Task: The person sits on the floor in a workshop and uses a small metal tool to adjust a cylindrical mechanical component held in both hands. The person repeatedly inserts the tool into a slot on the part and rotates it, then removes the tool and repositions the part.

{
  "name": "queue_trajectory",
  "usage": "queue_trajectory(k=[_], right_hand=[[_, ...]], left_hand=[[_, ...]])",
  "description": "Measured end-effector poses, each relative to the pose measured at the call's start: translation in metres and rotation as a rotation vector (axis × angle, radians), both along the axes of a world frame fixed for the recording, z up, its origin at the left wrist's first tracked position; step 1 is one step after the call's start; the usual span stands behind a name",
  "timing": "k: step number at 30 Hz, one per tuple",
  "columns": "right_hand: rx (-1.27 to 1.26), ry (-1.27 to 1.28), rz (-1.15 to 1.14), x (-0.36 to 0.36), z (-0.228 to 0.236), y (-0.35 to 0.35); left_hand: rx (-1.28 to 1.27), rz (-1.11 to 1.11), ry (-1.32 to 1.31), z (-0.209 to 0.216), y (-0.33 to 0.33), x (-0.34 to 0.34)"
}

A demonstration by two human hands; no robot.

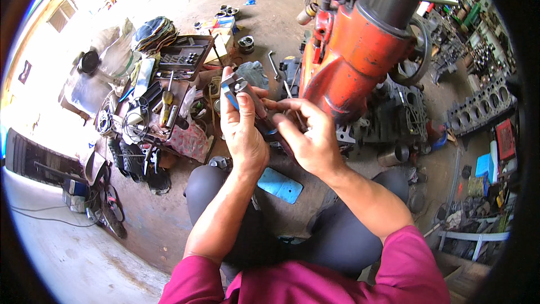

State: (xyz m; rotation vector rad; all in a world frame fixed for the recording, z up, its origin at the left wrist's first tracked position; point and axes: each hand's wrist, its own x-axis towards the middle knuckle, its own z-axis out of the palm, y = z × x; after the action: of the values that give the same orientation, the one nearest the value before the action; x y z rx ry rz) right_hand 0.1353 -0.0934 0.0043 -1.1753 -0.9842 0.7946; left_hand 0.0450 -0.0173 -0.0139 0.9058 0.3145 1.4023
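Note:
My left hand (247, 138) is wrapped round a long, dark metal part (239, 86) with a shiny stepped end, its thumb lying along the near side. My right hand (316, 138) closes its fingers on the lower part of the same piece, which slants down to the right between the hands. My fingers hide much of its length, so its exact kind does not show. Just beyond my hands rises an orange-red machine (354, 59) with a thick dark column. On the floor between my knees lies a flat light-blue plate (280, 186).
To the left, a low stand bears a dark tray (185, 56) of small parts, a yellow-handled screwdriver (167, 98) and cables. Engine blocks (484, 107) and a metal cylinder (394, 155) stand at right. A pale slab (73, 242) fills the lower left. People are at the far top.

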Motion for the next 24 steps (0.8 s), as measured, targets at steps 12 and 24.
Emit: queue_trajectory(k=[12,24], right_hand=[[0.104,-0.358,-0.165,-0.0083,-0.0058,0.0082],[0.056,-0.329,-0.157,-0.0096,-0.0080,0.0071]], left_hand=[[-0.025,0.046,0.003,0.0011,-0.0049,-0.0014],[-0.006,0.022,0.038,0.0000,-0.0064,-0.0035]])
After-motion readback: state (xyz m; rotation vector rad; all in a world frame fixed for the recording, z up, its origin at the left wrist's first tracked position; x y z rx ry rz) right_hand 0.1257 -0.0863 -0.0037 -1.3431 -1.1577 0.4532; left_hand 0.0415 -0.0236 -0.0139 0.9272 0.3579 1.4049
